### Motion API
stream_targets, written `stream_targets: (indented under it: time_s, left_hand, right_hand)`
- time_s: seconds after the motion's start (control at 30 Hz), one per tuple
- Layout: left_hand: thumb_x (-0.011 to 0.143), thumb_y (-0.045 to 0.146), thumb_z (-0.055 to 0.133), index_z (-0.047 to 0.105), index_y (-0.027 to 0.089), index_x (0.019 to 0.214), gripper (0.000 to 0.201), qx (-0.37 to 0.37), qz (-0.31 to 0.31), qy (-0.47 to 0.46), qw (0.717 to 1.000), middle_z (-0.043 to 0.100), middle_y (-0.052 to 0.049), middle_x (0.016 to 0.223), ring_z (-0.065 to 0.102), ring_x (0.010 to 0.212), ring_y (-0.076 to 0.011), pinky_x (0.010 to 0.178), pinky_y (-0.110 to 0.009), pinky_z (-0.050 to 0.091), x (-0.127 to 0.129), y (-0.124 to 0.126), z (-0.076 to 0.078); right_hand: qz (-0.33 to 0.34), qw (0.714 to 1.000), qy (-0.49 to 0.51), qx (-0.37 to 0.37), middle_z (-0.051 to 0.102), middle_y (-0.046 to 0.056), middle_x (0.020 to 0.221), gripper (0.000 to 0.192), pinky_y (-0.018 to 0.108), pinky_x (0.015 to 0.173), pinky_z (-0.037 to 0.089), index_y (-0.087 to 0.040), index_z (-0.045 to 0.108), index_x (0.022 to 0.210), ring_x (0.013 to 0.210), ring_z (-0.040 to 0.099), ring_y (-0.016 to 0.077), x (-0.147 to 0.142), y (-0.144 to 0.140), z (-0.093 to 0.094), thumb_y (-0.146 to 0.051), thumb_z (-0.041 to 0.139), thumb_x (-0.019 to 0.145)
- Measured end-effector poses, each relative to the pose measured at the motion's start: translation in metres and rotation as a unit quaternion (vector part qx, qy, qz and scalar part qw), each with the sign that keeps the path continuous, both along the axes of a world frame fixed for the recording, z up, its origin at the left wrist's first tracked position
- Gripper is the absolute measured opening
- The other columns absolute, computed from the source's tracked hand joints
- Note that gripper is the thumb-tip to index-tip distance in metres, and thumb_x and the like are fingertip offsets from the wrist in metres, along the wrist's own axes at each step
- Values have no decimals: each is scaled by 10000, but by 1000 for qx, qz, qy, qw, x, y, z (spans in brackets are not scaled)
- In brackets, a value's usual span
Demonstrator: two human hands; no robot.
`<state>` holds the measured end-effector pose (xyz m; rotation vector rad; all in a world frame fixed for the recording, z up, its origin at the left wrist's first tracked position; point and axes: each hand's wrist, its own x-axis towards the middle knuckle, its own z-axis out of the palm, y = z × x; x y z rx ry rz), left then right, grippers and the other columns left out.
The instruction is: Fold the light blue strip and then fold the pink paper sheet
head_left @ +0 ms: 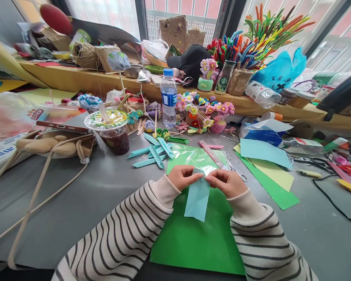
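Note:
My left hand (183, 176) and my right hand (226, 182) pinch the top edge of a light blue paper strip (197, 201) between them. The strip hangs down toward me over a green paper sheet (199, 238) on the grey table. Both arms wear striped sleeves. Just beyond my hands lies a green sheet in clear plastic (193, 156), with a pink ruler (211, 153) across it. Several folded light blue paper strips (155, 152) lie to the far left of that sheet.
An iced drink cup (112, 130) and a water bottle (169, 97) stand behind the strips. A beige bag (51, 145) with long straps lies at left. Blue, yellow and green paper sheets (269, 168) and scissors (236, 169) lie at right. Pipe-cleaner flowers (204, 111) crowd the back.

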<state>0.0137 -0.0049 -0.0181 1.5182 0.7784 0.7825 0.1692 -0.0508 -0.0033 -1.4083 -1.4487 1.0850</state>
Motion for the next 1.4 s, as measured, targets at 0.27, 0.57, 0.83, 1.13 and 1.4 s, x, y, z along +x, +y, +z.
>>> stream_targets:
  time_s: [0.27, 0.57, 0.83, 1.13, 1.4]
  left_hand:
    - [529, 325, 668, 627, 104, 699, 282, -182, -60, -47, 980, 591, -27, 620, 506, 559, -107, 514, -220, 394, 0, 1, 5]
    - [528, 288, 675, 640, 112, 715, 259, -188, -86, -53, 977, 607, -30, 647, 522, 577, -111, 519, -214, 403, -2, 2, 4]
    - [550, 330, 652, 612, 99, 674, 265, -170, -54, -34, 983, 558, -11, 584, 477, 523, -89, 486, -209, 363, 3, 0, 3]
    - [562, 385, 614, 492, 107, 566, 303, -93, -67, 17, 993, 388, 45, 492, 345, 454, -50, 408, -185, 254, 2, 0, -1]
    - [578, 366, 599, 429, 124, 520, 301, -80, -101, 35, 991, 318, 63, 463, 292, 437, -43, 393, -184, 225, 0, 1, 1]
  right_hand:
    - [-4, 999, -31, 26, 501, -7, 537, 231, 233, 473, 382, -145, 538, 594, 501, 447, 97, 3, 1, 2, -370, 567, 633]
    - [1, 999, -26, 29, 538, 4, 599, 213, 243, 511, 427, -152, 557, 664, 526, 485, 106, -2, 1, 5, -364, 533, 667]
    - [-17, 997, -36, 59, 497, 3, 573, 236, 231, 469, 388, -149, 523, 664, 507, 439, 101, -4, 3, -6, -383, 504, 691]
    - [-31, 959, -221, 176, 446, -12, 530, 218, 216, 451, 346, -171, 456, 616, 466, 398, 93, -10, 5, -9, -313, 397, 770]
    - [26, 926, -310, 212, 385, -21, 498, 279, 218, 455, 323, -197, 351, 554, 466, 396, 106, -9, 9, -15, -286, 295, 812]
